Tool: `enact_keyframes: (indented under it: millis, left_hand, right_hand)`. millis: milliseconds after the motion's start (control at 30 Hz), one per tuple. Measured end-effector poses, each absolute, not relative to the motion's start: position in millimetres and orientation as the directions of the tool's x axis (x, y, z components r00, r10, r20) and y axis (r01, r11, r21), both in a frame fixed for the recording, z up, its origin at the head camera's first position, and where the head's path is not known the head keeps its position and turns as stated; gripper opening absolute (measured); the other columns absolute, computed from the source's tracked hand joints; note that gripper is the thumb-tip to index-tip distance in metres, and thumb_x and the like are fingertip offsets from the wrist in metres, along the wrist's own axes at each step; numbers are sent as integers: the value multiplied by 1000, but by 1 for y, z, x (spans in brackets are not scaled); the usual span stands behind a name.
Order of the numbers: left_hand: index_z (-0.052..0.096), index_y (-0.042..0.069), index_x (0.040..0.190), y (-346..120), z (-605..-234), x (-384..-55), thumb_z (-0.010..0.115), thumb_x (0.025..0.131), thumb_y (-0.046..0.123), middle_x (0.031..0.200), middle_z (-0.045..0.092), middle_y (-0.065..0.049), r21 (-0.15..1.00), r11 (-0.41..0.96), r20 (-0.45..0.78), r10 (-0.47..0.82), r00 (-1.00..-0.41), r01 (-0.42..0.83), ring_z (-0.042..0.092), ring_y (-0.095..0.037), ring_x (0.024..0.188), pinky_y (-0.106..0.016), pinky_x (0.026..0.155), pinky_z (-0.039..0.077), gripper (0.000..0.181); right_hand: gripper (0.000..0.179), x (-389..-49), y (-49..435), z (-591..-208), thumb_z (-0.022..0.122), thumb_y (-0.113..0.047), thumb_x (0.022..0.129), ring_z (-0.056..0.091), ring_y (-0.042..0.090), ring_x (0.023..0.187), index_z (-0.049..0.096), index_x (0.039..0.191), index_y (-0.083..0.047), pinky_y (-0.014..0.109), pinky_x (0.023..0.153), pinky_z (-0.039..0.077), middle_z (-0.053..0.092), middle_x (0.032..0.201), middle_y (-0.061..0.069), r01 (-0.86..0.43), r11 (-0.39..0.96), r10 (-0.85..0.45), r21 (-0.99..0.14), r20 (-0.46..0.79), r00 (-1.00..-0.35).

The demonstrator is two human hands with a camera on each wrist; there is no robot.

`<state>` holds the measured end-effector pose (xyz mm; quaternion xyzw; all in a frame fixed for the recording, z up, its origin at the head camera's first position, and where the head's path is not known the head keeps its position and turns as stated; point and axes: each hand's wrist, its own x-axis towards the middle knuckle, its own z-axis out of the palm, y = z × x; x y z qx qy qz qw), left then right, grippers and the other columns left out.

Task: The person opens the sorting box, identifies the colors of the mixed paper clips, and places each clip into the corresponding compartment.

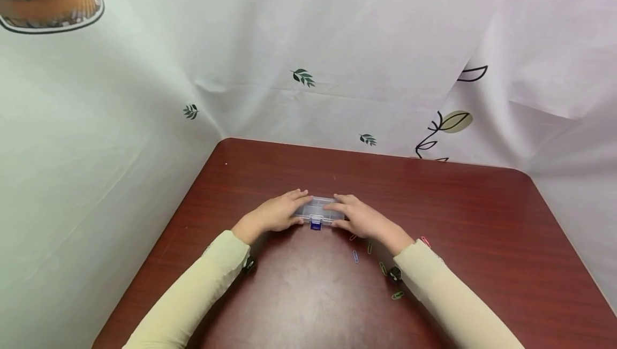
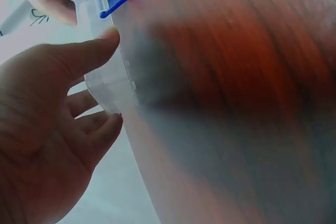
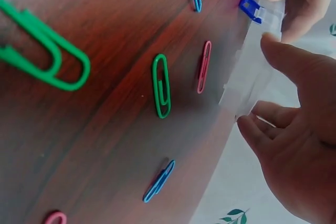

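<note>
A small clear plastic organizer box (image 1: 319,209) with divided compartments lies on the table, its lid down. A blue latch (image 1: 315,226) on its front side sticks outward, as the left wrist view also shows. My left hand (image 1: 278,213) holds the box's left end, thumb (image 2: 94,51) on the front side and fingers round the far side. At the opposite end my right hand (image 1: 365,219) grips it likewise, with the thumb (image 3: 283,56) near the latch and the other fingers curled round the end. The box's contents are hidden in the wrist views.
Loose paper clips lie scattered right of the box: a green clip (image 3: 156,80), a pink clip (image 3: 203,66), a blue clip (image 3: 159,182) and several more. A red clip (image 1: 426,242) lies by the right sleeve. The dark red table (image 1: 299,295) meets a white printed cloth (image 1: 337,33) behind.
</note>
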<state>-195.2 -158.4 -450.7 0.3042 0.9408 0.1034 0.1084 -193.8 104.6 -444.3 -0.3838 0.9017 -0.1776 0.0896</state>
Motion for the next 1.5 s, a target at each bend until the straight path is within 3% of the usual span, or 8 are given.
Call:
enact_keyframes:
  millis: [500, 800, 1067, 1233, 1500]
  left_hand:
    - [45, 10, 152, -156, -450, -190, 73, 95, 21, 156, 43, -16, 192, 789, -109, 608, -786, 583, 38, -32, 146, -46, 111, 42, 64]
    - [45, 10, 152, -157, -454, -188, 74, 93, 18, 157, 42, -16, 226, 776, -73, 616, -784, 588, 35, -34, 147, -48, 112, 41, 66]
    - [43, 8, 153, -163, -453, -193, 81, 88, 22, 155, 43, -18, 305, 745, -34, 631, -775, 593, 39, -34, 144, -45, 114, 38, 77]
    - [39, 9, 155, -169, -446, -194, 84, 85, 31, 154, 43, -15, 335, 735, 39, 615, -788, 590, 42, -29, 140, -44, 112, 41, 86]
    - [39, 8, 155, -178, -439, -195, 83, 86, 33, 151, 44, -13, 262, 737, 219, 583, -782, 623, 44, -30, 135, -43, 111, 41, 85]
  right_hand:
    - [55, -195, 104, -448, 77, -32, 91, 54, 35, 125, 61, 142, -19, 45, 97, 52, 54, 143, 21, -731, 641, -748, -233, 22, -663]
    - [43, -198, 111, -445, 68, -28, 98, 58, 35, 128, 63, 140, -15, 48, 99, 52, 52, 148, 21, -705, 628, -745, -329, 8, -667]
    - [42, -203, 112, -440, 57, -31, 104, 51, 30, 137, 59, 144, -17, 51, 111, 41, 55, 147, 13, -643, 650, -710, -406, -21, -704]
    - [42, -206, 115, -438, 50, -30, 107, 52, 30, 136, 56, 147, -16, 51, 112, 40, 56, 146, 11, -619, 647, -698, -445, -19, -716]
    - [40, -215, 116, -439, 50, -27, 108, 55, 31, 132, 60, 142, -10, 51, 110, 42, 61, 140, 12, -604, 608, -694, -515, 24, -720]
